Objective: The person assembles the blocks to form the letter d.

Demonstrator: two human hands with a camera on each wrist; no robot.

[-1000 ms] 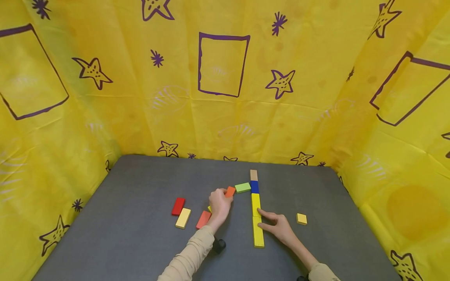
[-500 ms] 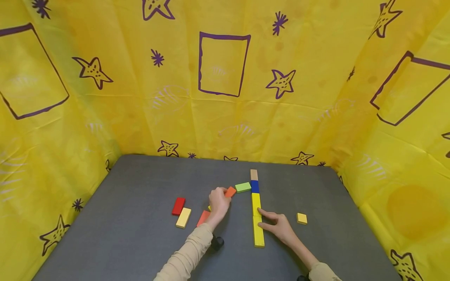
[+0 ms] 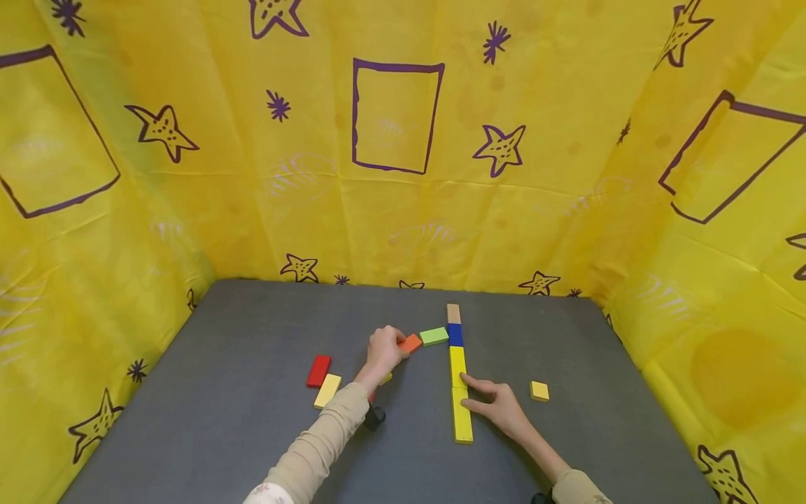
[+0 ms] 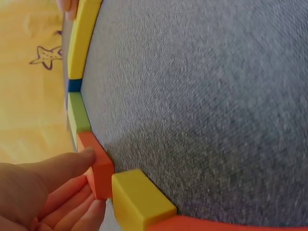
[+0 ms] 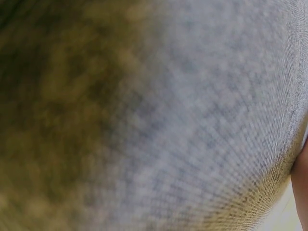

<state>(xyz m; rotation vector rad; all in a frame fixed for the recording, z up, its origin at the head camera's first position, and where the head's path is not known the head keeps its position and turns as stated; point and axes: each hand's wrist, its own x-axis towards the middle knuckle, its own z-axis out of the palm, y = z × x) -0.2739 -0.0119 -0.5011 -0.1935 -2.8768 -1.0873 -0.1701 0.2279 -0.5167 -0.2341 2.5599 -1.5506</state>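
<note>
My left hand (image 3: 384,348) pinches an orange block (image 3: 411,344) between thumb and fingers, as the left wrist view shows. The orange block's far end meets a light green block (image 3: 434,337), which runs to a blue block (image 3: 455,334). In line with the blue one lie a tan block (image 3: 453,313) beyond it and two long yellow blocks, one farther (image 3: 457,360) and one nearer (image 3: 462,423). My right hand (image 3: 504,411) touches the right side of this row, index finger and thumb spread. Its wrist view is mostly blurred cloth.
Close by the orange block are another yellow block (image 4: 142,197) and a salmon-red block (image 4: 207,225), largely covered by my left arm in the head view. Farther left lie a red block (image 3: 319,371) and a cream block (image 3: 327,390). A small pale yellow block (image 3: 539,391) sits right.
My left hand and forearm have shifted slightly left and away from me, now covering most of the salmon-red block. The fingers stay at the orange block; the right hand has kept its place.
</note>
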